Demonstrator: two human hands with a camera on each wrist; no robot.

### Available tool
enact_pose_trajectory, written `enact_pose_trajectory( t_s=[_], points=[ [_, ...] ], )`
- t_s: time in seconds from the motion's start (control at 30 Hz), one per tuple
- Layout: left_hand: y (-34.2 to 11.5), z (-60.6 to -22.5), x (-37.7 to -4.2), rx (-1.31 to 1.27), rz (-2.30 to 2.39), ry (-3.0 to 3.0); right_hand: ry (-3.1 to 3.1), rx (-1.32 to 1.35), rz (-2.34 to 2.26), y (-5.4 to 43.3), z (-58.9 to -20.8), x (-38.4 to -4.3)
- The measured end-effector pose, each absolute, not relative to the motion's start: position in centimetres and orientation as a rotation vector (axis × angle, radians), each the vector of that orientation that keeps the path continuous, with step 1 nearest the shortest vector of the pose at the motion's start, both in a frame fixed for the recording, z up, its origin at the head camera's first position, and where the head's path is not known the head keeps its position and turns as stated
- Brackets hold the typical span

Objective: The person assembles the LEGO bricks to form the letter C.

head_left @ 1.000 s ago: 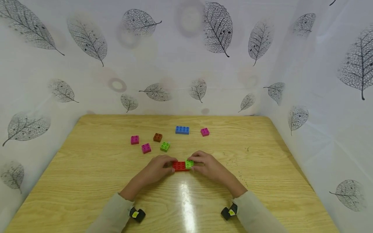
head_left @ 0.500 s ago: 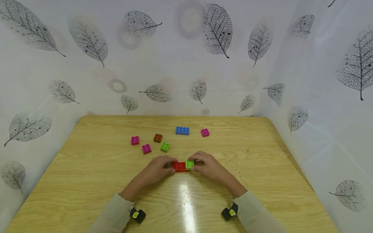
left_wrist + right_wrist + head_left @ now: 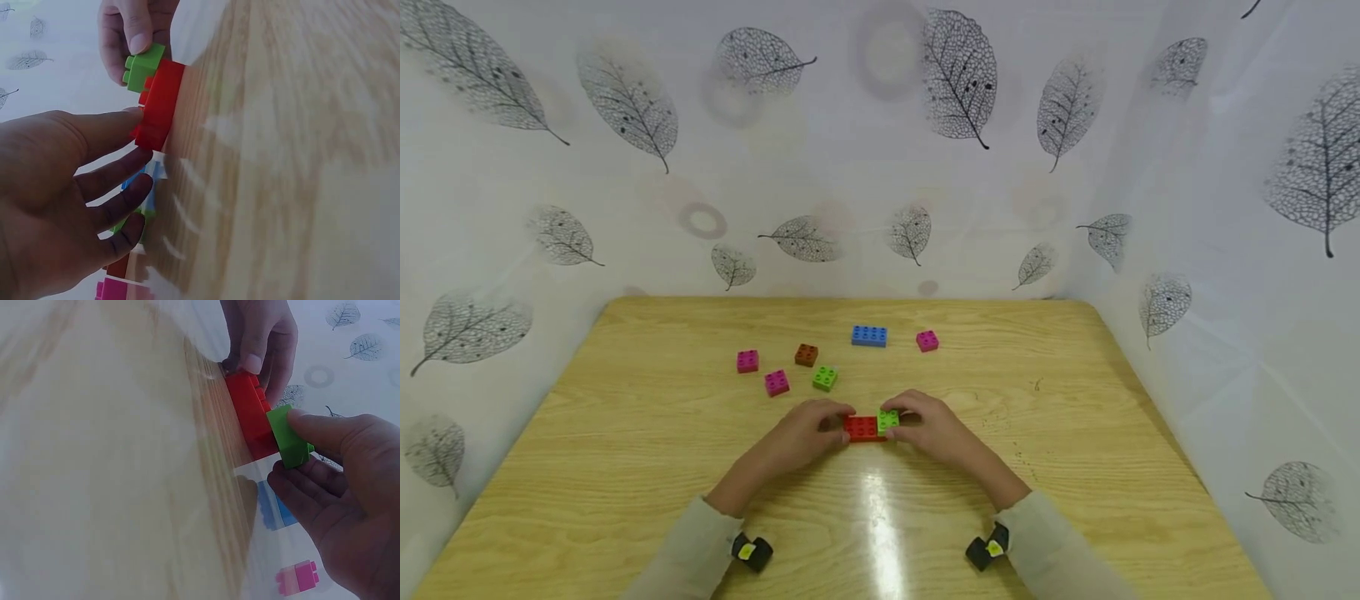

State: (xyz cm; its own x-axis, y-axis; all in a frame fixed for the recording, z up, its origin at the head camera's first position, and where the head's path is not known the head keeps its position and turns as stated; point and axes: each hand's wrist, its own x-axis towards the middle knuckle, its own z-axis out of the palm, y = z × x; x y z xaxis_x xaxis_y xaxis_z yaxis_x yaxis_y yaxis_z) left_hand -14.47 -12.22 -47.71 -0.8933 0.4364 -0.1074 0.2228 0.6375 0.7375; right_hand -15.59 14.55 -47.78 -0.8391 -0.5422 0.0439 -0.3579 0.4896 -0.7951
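Observation:
A long red building brick (image 3: 861,428) lies on the table in front of me, studs up. My left hand (image 3: 808,433) pinches its left end between thumb and forefinger, with the other fingers spread behind, as the left wrist view shows. On top of the red brick's right end sits a small lime green brick (image 3: 289,436), slightly tilted against it in the right wrist view. Thumb and fingertips of my right hand (image 3: 934,427) pinch this green brick from its near and far sides.
Beyond my hands lie a second green brick (image 3: 825,378), a brown brick (image 3: 807,355), a blue eight-stud brick (image 3: 868,336) and several pink bricks, one (image 3: 927,341) at the right. A leaf-patterned white curtain (image 3: 850,167) borders the wooden table (image 3: 662,375).
My right fingertips have shifted very slightly left on the green brick. My left hand keeps its hold on the red brick, and the loose bricks stay put.

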Motion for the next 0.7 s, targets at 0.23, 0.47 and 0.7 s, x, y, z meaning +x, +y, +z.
enact_pose_trajectory(
  t_s=[0.23, 0.47, 0.7],
  points=[
    [-14.3, -47.0, -14.8, 0.396, 1.257, 2.563, 2.513, -0.771, -1.277, 14.5, -47.5, -15.6],
    [-17.4, -46.4, -15.4, 0.387, 1.224, 2.704, 2.511, -0.766, -1.29, 14.4, -47.7, -15.7],
    [-19.8, -46.3, -16.3, 0.341, 1.213, 2.809, 2.505, -0.762, -1.291, 14.5, -47.7, -15.6]
  ],
)
